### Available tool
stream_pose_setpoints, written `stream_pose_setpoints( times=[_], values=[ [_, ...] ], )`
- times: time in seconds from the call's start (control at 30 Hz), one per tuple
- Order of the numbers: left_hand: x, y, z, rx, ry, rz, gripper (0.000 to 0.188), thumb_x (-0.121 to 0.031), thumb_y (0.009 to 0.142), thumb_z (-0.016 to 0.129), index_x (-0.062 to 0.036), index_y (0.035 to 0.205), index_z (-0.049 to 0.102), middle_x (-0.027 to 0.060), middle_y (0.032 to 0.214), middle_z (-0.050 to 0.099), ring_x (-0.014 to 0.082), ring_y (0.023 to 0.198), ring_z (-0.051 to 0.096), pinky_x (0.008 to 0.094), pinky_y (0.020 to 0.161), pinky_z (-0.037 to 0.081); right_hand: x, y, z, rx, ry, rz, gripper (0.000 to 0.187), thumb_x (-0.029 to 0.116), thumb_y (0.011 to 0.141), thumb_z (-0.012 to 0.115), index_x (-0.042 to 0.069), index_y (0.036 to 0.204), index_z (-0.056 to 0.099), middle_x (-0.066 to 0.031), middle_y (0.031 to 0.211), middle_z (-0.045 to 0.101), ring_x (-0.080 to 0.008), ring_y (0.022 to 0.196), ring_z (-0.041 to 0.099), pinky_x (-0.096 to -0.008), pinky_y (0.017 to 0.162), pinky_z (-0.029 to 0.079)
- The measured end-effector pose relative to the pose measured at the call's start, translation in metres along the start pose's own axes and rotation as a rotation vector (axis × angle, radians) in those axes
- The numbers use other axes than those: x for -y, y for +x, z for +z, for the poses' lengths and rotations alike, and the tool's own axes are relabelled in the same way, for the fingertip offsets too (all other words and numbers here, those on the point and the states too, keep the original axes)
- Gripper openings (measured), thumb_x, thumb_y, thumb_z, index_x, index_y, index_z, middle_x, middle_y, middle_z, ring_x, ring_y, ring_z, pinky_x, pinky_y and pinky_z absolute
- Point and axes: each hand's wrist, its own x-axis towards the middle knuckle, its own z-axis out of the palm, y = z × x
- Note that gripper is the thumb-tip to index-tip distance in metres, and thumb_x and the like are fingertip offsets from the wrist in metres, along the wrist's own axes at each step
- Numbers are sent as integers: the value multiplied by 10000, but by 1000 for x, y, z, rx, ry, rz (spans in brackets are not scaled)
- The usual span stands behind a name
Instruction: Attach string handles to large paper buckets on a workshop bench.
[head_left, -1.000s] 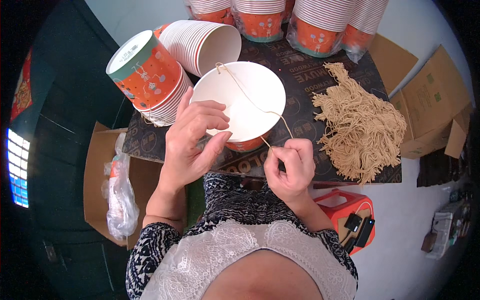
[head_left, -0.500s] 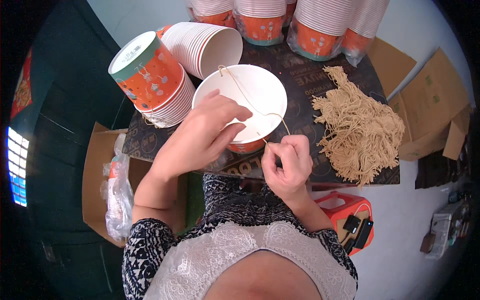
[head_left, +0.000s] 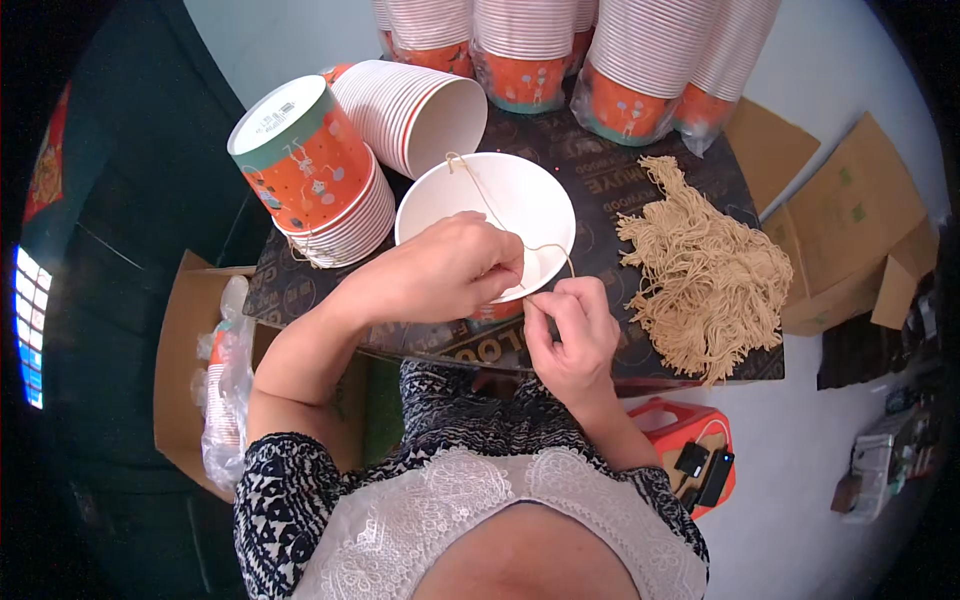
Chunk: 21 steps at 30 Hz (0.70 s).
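Note:
A white-lined paper bucket (head_left: 540, 190) with an orange outside stands upright on the table before me. A thin tan string (head_left: 480, 190) is knotted at its far left rim and runs across the opening to the near right rim. My left hand (head_left: 450, 265) reaches over the bucket, its fingers pinched together at the inside of the near rim, on what looks like the string's end, mostly hidden. Just outside that rim, my right hand (head_left: 575, 335) is closed, pinching the string between thumb and forefinger.
A pile of tan strings (head_left: 705, 275) lies on the dark table (head_left: 600, 190) at right. Nested buckets stand upside down (head_left: 310, 170) and lie sideways (head_left: 410, 115) at left. Bagged bucket stacks (head_left: 640, 70) line the back. Cardboard boxes (head_left: 850, 220) and a red stool (head_left: 725, 425) flank the table.
My left hand has come down and right to the near rim, its spread fingers closing into a pinch. My right hand stays by the rim with the string. The whole view has shifted slightly.

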Motion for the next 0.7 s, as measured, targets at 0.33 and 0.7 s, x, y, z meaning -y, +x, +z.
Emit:
stream_pose_setpoints(
  times=[0.33,0.7],
  values=[
    [18,4,5,-168,-19,224,149,-74,860,583,61,859,645,220,766,667,359,772,676,423,687,505,-4,6,-7,119,-14,44,177,9,753,765,43,872,640,-82,833,562,-255,641,616,-356,544,496],
    [3,1,-3,15,-53,59,105,-94,841,647,11,832,649,162,779,649,326,807,608,390,755,480,-1,13,-24,240,-6,88,170,5,752,750,37,876,639,-88,845,564,-265,683,625,-361,566,500]
  ],
)
